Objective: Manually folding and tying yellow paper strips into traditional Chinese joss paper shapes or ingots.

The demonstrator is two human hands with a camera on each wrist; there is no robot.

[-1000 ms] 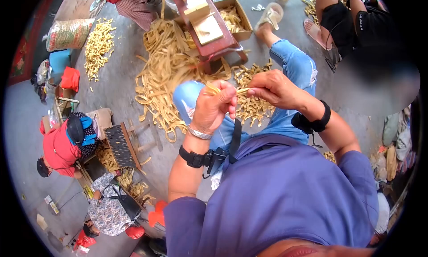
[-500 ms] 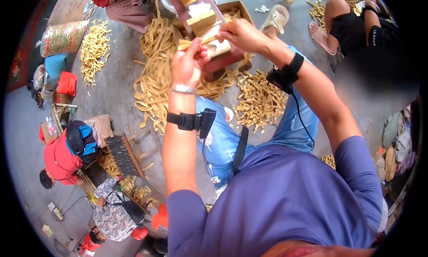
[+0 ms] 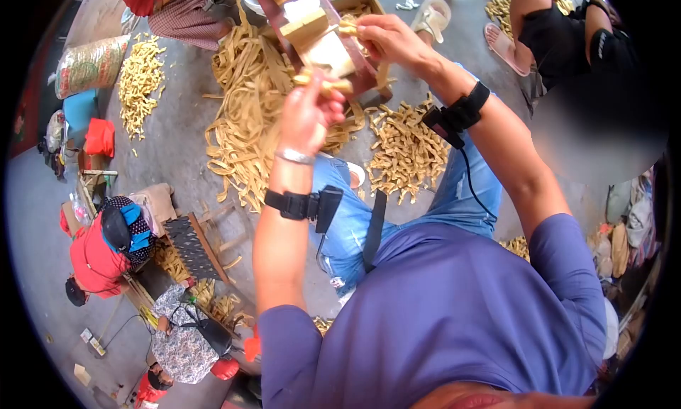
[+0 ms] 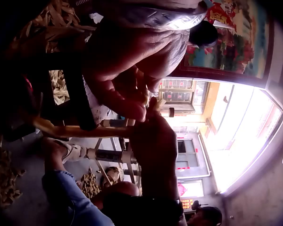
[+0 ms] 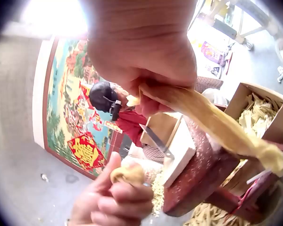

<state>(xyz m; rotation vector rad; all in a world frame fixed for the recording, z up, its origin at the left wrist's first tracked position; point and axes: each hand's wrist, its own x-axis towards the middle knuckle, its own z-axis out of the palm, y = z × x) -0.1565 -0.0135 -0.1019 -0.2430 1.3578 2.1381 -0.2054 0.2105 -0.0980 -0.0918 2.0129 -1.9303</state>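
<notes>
Left hand [image 3: 308, 118]: pinches folded piece [image 3: 339, 87], head-view upper centre; slackness could unravel it.
Right hand [image 3: 394, 43]: grips strip [image 5: 217, 117]; tugging might tear it.
Blade [image 5: 156, 140]: right-wrist mid-frame; could nick a straying hand.

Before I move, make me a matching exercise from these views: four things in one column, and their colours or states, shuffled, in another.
Things:
1. Left hand
2. Right hand
3. Cardboard box
4. Person's T-shirt

Colours or states:
A. stands open, with pale strips inside
B. grips a long yellowish strip
C. is purple-blue
D. holds a short yellowish piece

Right pairs: 1-D, 2-B, 3-A, 4-C.
</notes>
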